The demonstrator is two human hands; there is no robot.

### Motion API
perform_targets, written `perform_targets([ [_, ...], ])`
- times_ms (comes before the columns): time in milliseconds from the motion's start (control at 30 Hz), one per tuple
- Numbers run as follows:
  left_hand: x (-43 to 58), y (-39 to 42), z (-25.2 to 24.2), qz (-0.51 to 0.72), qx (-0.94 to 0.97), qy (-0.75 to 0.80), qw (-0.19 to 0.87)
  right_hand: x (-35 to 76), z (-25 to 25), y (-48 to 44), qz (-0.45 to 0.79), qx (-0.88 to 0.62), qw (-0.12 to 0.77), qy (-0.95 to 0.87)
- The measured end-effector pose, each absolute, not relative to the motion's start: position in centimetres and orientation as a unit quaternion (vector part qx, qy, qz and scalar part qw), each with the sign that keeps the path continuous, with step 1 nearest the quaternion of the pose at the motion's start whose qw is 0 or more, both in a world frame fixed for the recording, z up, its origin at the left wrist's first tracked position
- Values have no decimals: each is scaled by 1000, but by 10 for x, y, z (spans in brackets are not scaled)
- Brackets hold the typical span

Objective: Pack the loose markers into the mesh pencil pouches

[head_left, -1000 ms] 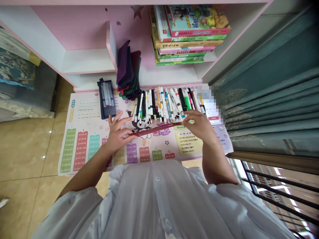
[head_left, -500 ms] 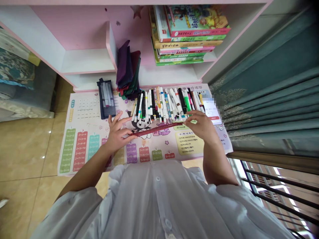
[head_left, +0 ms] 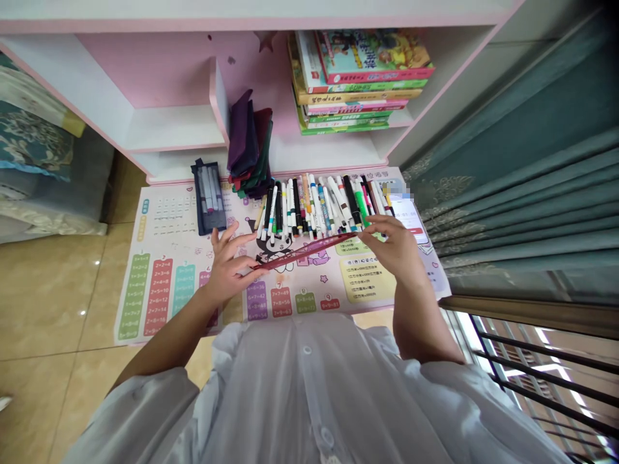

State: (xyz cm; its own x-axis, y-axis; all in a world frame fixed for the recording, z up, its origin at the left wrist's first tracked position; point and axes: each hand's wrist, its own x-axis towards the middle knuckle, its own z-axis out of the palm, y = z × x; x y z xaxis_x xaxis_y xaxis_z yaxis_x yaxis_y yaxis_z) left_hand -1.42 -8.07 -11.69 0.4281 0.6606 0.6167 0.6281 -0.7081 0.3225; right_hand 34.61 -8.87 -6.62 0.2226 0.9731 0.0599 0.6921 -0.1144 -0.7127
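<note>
My hands hold a slim dark red pouch (head_left: 302,252) edge-on and tilted, low at the left end and higher at the right. My left hand (head_left: 229,263) grips its left end with the fingers spread. My right hand (head_left: 389,246) pinches its right end, close to a green marker. Just beyond the pouch lies a dense row of several felt-tip markers and pens (head_left: 314,204), side by side on a printed multiplication-table mat (head_left: 159,293). The pouch's inside is hidden.
A navy pen case with grey pens (head_left: 208,196) and stacked dark fabric pouches (head_left: 249,145) lie by the pink-and-white shelf (head_left: 169,129), which holds stacked books (head_left: 360,84). A phone (head_left: 406,216) lies right. A teal curtain (head_left: 512,193) hangs right; tiled floor (head_left: 48,303) lies left.
The whole view has shifted slightly, with the shelf and mat lower in the picture. The pouch tilts a little more steeply, and my right hand sits slightly closer to the markers.
</note>
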Motion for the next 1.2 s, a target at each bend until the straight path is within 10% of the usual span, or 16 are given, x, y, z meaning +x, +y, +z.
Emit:
perform_targets([
  [533,-23,-160,-141,466,721,498,-124,233,-88,-114,249,-647,395,-603],
  [1200,17,-132,-87,285,695,637,173,199,-89,-106,245,-449,266,-817],
])
